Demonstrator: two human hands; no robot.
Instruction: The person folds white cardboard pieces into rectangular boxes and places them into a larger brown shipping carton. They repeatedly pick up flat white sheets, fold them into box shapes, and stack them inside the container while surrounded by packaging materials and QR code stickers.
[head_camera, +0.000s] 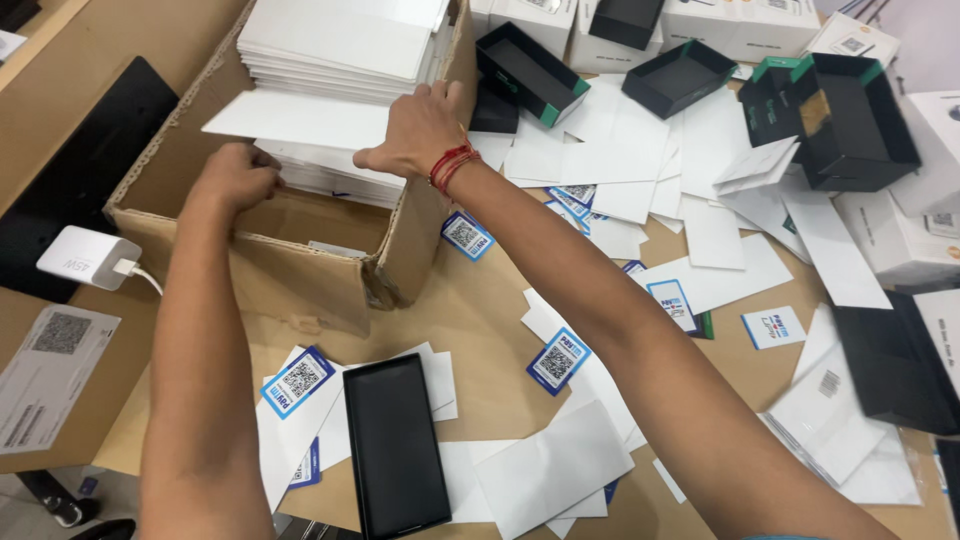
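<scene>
A brown cardboard box (300, 270) holds white sheets (335, 50); blue-edged code cards (298, 380) and black trays (680, 78) lie around.

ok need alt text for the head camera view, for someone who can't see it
Two bare hands reach into an open brown cardboard box of stacked white cards: the right hand lifts one white card, and the left hand rests beside the stack. Loose white cards, small blue-edged code stickers and a flat black rectangular tray litter the brown table.

The left hand's (235, 178) fingertips are hidden inside the cardboard box (300, 270). The far white card stacks (340, 40) and the right-hand black boxes (895, 365) are cut off by the edges.
</scene>
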